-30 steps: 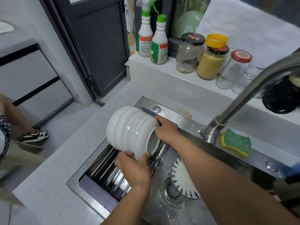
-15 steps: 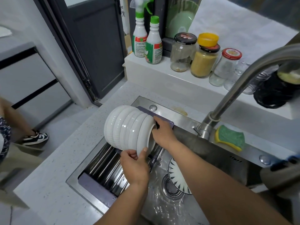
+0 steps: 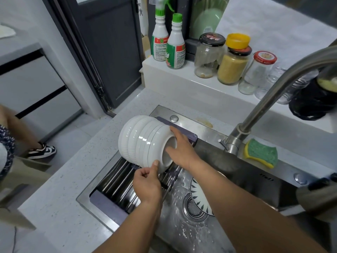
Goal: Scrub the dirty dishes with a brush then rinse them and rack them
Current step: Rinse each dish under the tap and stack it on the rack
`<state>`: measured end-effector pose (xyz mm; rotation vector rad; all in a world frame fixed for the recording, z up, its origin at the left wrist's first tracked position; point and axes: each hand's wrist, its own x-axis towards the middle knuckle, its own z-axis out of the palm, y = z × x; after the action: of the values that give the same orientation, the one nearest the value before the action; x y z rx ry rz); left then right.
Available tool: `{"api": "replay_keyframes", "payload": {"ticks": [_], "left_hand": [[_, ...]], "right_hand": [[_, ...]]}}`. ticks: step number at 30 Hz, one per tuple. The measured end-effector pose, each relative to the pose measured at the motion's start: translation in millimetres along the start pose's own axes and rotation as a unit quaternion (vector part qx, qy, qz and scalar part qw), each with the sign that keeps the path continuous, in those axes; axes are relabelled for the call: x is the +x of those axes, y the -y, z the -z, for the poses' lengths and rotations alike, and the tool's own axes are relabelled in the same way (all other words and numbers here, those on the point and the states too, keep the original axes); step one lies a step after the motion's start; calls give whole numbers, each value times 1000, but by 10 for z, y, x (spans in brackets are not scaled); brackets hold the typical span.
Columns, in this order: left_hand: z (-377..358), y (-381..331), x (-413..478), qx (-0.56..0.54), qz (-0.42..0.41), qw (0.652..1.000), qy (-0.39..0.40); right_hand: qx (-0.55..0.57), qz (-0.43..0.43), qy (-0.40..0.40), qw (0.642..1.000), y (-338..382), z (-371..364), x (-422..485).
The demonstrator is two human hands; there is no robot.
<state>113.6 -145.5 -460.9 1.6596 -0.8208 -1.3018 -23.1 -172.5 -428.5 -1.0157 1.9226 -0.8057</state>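
With our left hand (image 3: 147, 181) pinching the rim and right hand (image 3: 182, 150) flat-fingered against the stack of white bowls (image 3: 144, 141) lying sideways on the rack (image 3: 116, 181), loosening either could roll it into the sink (image 3: 237, 179).

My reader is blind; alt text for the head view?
A stack of white bowls lies sideways on the sink rack; the left hand pinches the nearest rim, the right hand rests against it. A patterned plate lies in the sink.
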Motion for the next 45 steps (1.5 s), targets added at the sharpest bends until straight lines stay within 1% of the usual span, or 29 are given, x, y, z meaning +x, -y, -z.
{"api": "replay_keyframes", "payload": {"ticks": [5, 7, 12, 17, 19, 23, 26, 28, 29, 31, 33, 34, 36, 38, 40, 44, 45], "left_hand": [[-11, -4, -83, 15, -27, 999, 17], [-25, -13, -94, 41, -46, 998, 18], [-70, -72, -161, 62, -73, 995, -10], [-82, -117, -223, 85, -88, 992, -36], [-104, -135, -286, 79, -101, 991, -32], [-174, -116, -437, 91, -146, 985, 12], [-254, -2, -552, 77, -157, 981, 84], [-311, 108, -630, 85, -141, 977, 138], [-348, 187, -659, 100, -119, 975, 161], [-413, 376, -696, 141, -44, 970, 193], [-479, 638, -669, 202, 51, 954, 217], [-496, 794, -598, 231, 83, 942, 230], [-593, 1097, -464, 287, 105, 916, 261], [-663, 1115, -417, 339, 86, 892, 286], [-726, 1058, -398, 380, 33, 876, 296], [-827, 1164, -268, 413, -53, 854, 311], [-835, 1183, -237, 422, -63, 848, 315]], "right_hand": [[-6, 2, -4, 1000, 25, 2, -23], [-13, 7, -11, 1000, 18, 4, -45], [-13, 6, -18, 1000, -6, 26, -114], [14, 1, -51, 999, -34, 37, -147], [12, 7, -72, 997, -73, 28, -203], [40, -6, -131, 991, -205, -42, -379], [52, -42, -167, 984, -365, -76, -500], [70, -65, -196, 976, -495, -55, -608], [78, -79, -210, 971, -564, -28, -688], [90, -123, -217, 964, -759, -18, -833], [106, -171, -210, 957, -1045, -81, -939], [115, -184, -203, 955, -1162, -123, -977], [121, -199, -199, 952, -1488, -181, -977], [115, -204, -208, 950, -1767, -202, -897], [113, -204, -227, 946, -1857, -171, -834], [100, -192, -255, 942, -1702, -28, -786], [89, -192, -263, 941, -1691, 7, -777]]}}
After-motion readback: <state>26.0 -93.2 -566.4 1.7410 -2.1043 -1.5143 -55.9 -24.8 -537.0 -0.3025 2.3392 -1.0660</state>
